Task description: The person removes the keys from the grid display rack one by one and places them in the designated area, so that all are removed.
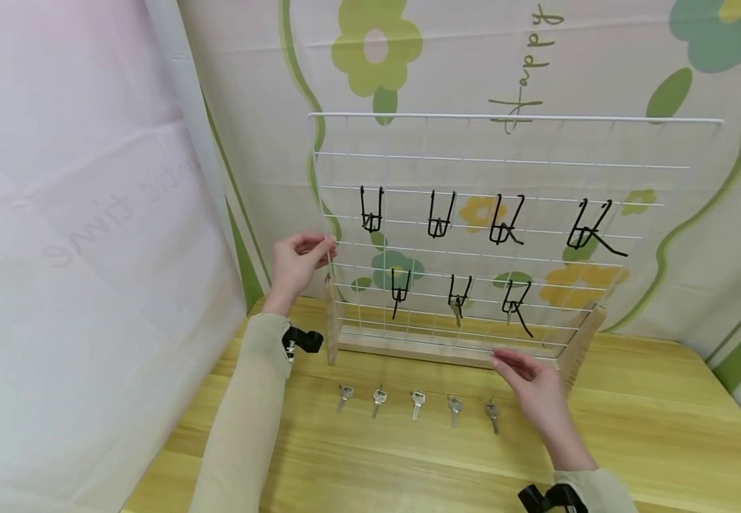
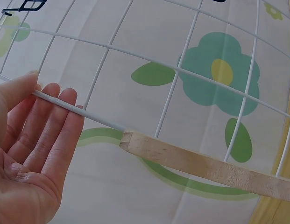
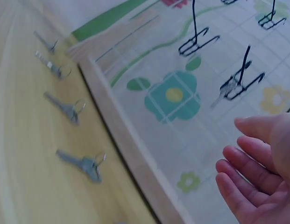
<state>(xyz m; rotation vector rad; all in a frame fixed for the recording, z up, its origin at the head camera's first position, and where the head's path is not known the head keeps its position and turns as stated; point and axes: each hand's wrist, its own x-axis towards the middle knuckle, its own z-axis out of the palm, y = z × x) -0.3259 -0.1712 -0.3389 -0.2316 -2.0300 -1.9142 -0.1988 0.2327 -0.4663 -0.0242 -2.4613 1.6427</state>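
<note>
A white wire grid rack [image 1: 434, 253] stands upright in a wooden base [image 1: 422, 348]. My left hand [image 1: 298, 267] pinches its left edge wire between thumb and fingers, just above the wooden side piece [image 2: 205, 165]. In front of the base's right part, my right hand [image 1: 535, 392] hovers with loosely bent fingers and holds nothing. Black wire hooks [image 1: 438, 217] hang on the grid in two rows. From the lower middle hook [image 1: 459, 288] hangs a key [image 1: 457, 311]. Several more keys [image 1: 417, 405], with small rings, lie in a row on the table before the base.
The yellow wood-grain table [image 1: 370, 463] carries the rack. Behind it hangs a white cloth [image 1: 249, 107] printed with flowers, and another pale cloth [image 1: 88, 214] hangs at the left. One upper right hook [image 1: 585, 228] has a long arm sticking forward.
</note>
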